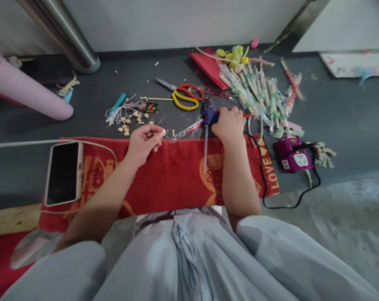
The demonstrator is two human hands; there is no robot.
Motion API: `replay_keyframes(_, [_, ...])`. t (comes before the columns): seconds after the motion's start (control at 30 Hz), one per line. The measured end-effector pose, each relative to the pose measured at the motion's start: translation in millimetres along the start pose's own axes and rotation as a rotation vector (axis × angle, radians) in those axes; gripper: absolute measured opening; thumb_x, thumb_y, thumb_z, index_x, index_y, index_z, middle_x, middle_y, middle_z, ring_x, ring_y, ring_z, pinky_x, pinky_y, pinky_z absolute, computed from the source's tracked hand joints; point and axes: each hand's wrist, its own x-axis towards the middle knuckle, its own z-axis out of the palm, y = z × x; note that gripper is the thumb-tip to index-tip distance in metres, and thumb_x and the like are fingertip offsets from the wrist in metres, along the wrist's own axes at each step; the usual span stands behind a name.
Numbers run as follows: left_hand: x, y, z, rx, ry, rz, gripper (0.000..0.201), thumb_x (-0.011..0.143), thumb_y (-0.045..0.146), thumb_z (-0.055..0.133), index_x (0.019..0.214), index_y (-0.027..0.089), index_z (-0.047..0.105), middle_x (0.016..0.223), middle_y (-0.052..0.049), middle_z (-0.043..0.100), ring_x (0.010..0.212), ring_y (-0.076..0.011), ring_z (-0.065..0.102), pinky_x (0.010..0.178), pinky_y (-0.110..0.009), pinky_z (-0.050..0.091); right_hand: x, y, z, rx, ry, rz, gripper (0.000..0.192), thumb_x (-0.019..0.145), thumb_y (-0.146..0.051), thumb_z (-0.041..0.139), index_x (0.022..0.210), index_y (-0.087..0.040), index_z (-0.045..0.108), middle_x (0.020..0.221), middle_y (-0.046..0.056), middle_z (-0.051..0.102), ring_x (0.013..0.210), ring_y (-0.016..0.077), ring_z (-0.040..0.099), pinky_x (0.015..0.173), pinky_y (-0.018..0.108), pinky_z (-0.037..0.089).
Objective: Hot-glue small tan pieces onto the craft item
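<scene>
Between thumb and fingertips, my left hand (145, 142) pinches a small pale wooden piece (164, 132) just above the towel's back edge. My right hand (230, 124) is wrapped round the handle of a blue glue gun (209, 116), and a translucent glue stick (205, 150) juts from it toward me. Several more small wooden pieces (125, 125) lie scattered on the dark table beyond my left hand. Beside the glue gun rests a clear wrapper with red inside (189, 128).
Orange-and-yellow scissors (186, 97) lie behind the hands. Wrapped stick bundles (264, 92) pile up at the back right. A phone (64, 173) rests on the red towel (170, 179). At right, a black cord (263, 184) loops near a purple power socket (292, 154).
</scene>
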Motion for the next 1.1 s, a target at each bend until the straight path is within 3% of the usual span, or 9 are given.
replay_keyframes(0.17, [-3.0,5.0,2.6,0.022,-0.058,-0.054,0.018,0.069,0.029,0.069,0.081,0.016,0.063,0.057,0.002,0.064,0.036,-0.0029,0.046,0.035,-0.016,0.035,0.0,-0.9,-0.8,-0.030,-0.041,-0.004,0.036,0.074,-0.013,0.056,0.110,-0.005,0.056,0.118,0.029,0.050,0.118,0.0451,0.044,0.094,0.067,0.036])
replay_keyframes(0.33, [-5.0,11.7,6.1,0.041,-0.102,-0.114,0.020,0.069,0.030,0.069,0.078,0.015,0.059,0.079,-0.008,0.074,0.039,-0.0041,0.052,0.032,-0.015,0.031,2.6,-1.7,0.2,0.015,-0.035,-0.045,0.040,0.074,-0.010,0.052,0.113,-0.007,0.054,0.117,0.027,0.050,0.117,0.0431,0.046,0.094,0.065,0.038])
replay_keyframes(0.53, [-10.2,15.8,7.8,0.114,-0.230,-0.275,0.020,0.068,0.030,0.074,0.074,0.015,0.061,0.089,-0.013,0.076,0.033,-0.0024,0.046,0.027,-0.016,0.024,3.3,-0.1,0.1,0.018,-0.037,-0.071,0.043,0.073,-0.011,0.051,0.116,-0.008,0.053,0.118,0.027,0.050,0.116,0.0432,0.046,0.094,0.064,0.038])
replay_keyframes(0.63, [-12.3,18.0,8.4,0.163,-0.277,-0.297,0.020,0.068,0.028,0.073,0.076,0.014,0.062,0.113,-0.016,0.072,0.035,-0.0013,0.049,0.027,-0.015,0.026,3.5,0.7,0.5,0.040,-0.042,-0.070,0.042,0.074,-0.013,0.051,0.116,-0.009,0.051,0.120,0.026,0.049,0.118,0.0441,0.045,0.095,0.066,0.037])
replay_keyframes(0.8, [-12.5,19.0,8.3,0.214,-0.297,-0.303,0.017,0.072,0.027,0.070,0.077,0.013,0.061,0.130,-0.020,0.063,0.036,-0.0002,0.049,0.027,-0.014,0.027,4.7,0.7,-2.8,0.022,-0.018,-0.052,0.045,0.073,-0.012,0.051,0.118,-0.008,0.051,0.120,0.026,0.050,0.117,0.0420,0.048,0.097,0.063,0.037])
replay_keyframes(1.1, [-12.4,18.8,6.2,0.236,-0.320,-0.283,0.017,0.073,0.028,0.069,0.079,0.014,0.062,0.138,-0.020,0.057,0.037,0.0010,0.048,0.027,-0.014,0.028,10.1,2.2,-6.0,0.080,0.039,-0.049,0.046,0.077,-0.016,0.049,0.123,-0.012,0.049,0.123,0.022,0.054,0.116,0.0363,0.053,0.099,0.056,0.040])
